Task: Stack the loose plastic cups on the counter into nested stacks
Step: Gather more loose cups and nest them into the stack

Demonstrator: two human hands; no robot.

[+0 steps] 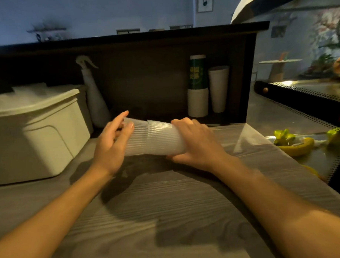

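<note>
The right hand (pixel 194 141) grips the cup stack (pixel 156 139), held sideways above the counter (pixel 168 206). The left hand (pixel 111 142) touches the stack's other end with straight fingers. A white bin (pixel 36 133) sits just left of it.

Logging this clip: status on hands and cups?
Right hand grips cup stack, held sideways above counter. Left hand pressing at its left end. Nothing in the way.
</note>
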